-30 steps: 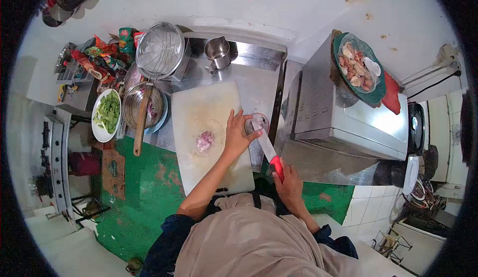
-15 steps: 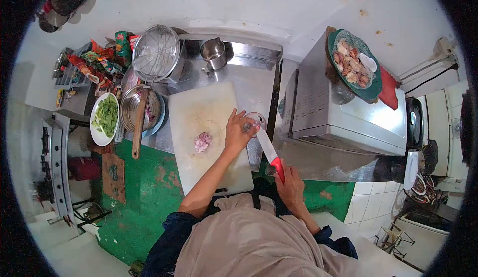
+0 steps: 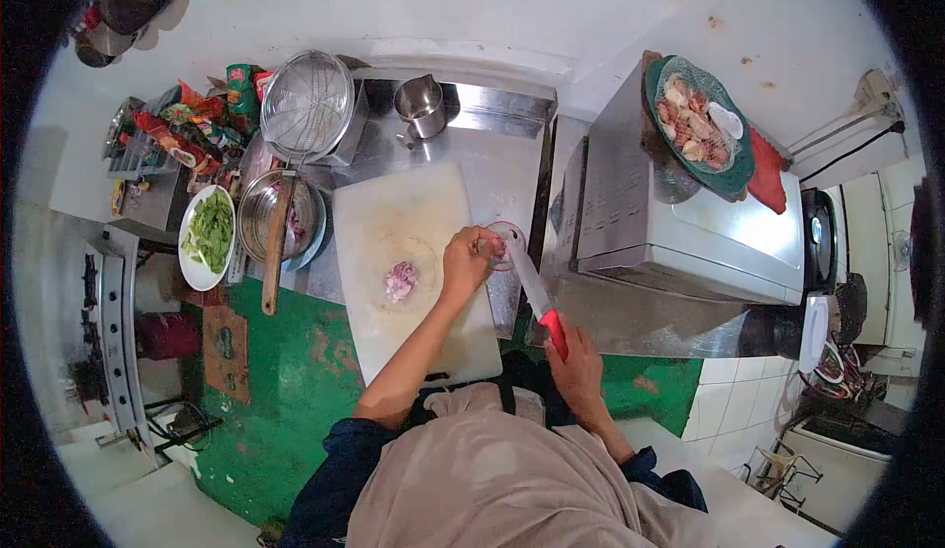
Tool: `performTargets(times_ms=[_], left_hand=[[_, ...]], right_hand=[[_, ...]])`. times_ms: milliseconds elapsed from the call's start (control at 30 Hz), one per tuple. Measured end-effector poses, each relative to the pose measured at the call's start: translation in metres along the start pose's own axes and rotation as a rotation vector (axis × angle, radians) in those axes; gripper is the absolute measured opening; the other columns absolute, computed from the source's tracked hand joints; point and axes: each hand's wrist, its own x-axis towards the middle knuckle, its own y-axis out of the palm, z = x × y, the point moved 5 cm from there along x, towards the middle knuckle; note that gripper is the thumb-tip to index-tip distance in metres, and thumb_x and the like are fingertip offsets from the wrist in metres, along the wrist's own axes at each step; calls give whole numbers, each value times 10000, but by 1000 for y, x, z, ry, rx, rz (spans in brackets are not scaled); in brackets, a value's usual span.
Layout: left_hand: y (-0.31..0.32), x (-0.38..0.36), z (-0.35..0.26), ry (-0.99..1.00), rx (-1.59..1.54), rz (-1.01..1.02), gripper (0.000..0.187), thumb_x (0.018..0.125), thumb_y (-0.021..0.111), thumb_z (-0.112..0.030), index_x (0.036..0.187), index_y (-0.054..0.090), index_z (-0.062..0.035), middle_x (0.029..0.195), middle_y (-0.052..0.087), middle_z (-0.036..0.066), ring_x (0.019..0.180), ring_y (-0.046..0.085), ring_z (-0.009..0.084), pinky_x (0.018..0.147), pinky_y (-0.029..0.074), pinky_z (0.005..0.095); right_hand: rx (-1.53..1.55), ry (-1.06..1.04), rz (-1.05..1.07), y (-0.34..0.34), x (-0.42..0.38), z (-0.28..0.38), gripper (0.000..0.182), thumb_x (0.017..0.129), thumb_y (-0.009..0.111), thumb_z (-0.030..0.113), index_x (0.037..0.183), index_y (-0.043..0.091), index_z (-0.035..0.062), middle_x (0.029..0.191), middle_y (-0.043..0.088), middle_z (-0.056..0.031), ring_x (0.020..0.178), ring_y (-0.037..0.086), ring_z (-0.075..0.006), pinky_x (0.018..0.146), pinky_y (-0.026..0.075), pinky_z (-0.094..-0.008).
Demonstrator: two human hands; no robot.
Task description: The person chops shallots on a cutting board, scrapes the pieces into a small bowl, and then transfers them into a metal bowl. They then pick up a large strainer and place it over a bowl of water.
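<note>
My right hand [image 3: 576,369] grips the red handle of a knife [image 3: 532,284], whose blade points up and left over a small round bowl [image 3: 519,253]. My left hand [image 3: 467,265] is at the left rim of that bowl, fingers curled in beside the blade; small pinkish bits show by the fingertips, and what the fingers hold is too small to name. Under my left forearm lies a white cutting board [image 3: 394,213], with a small pile of chopped pinkish-purple pieces [image 3: 401,281] left of my hand.
On the left are a plate of green leaves [image 3: 209,238], a pot [image 3: 258,215] and a wire strainer [image 3: 308,105]. A metal cup [image 3: 420,107] stands behind the board. To the right, a silver appliance [image 3: 689,243] carries a green plate [image 3: 740,169] of food pieces.
My left hand's fingers have curled inward from a more spread position and moved slightly down and left. The knife blade has shifted a little to the left over the bowl.
</note>
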Motion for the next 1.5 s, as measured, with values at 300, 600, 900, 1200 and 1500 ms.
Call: performTargets(times_ms=[300, 600, 900, 1200, 1500], left_hand=[[5, 4, -2, 145, 278, 14, 162, 738, 608, -50, 887, 667, -76, 828, 642, 130, 840, 596, 295, 689, 488, 404], [3, -5, -22, 187, 367, 21, 155, 764, 555, -57, 908, 612, -67, 864, 634, 133, 854, 583, 311, 706, 483, 415], [26, -115, -19, -480, -743, 175, 236, 956, 484, -288, 930, 557, -64, 796, 559, -9, 674, 514, 95, 610, 421, 244], [1, -121, -31, -574, -963, -44, 247, 963, 472, -307, 1019, 539, -77, 979, 612, 54, 836, 608, 132, 758, 488, 285], [-20, -122, -9, -512, -898, -124, 197, 965, 473, -279, 981, 477, -83, 742, 581, 57, 566, 561, 117, 546, 474, 247]], right_hand=[[578, 168, 128, 8, 4, -14, 411, 866, 606, 244, 1229, 542, 61, 943, 632, -125, 695, 593, -202, 601, 488, -326], [1271, 495, 364, 24, 3, -10, 436, 910, 547, 232, 1266, 464, -6, 831, 627, -64, 517, 499, -74, 401, 381, -200], [1209, 281, 131, 57, 31, 13, 303, 898, 566, 161, 1153, 461, 38, 874, 600, -55, 550, 504, -75, 443, 395, -205], [823, -246, 271, 43, 53, 50, 318, 935, 508, 223, 1171, 550, 14, 1102, 617, -131, 915, 602, -211, 810, 453, -307], [631, 26, -95, 83, 155, -8, 232, 896, 555, 155, 1084, 559, 19, 892, 580, -91, 767, 582, -189, 712, 472, -305]])
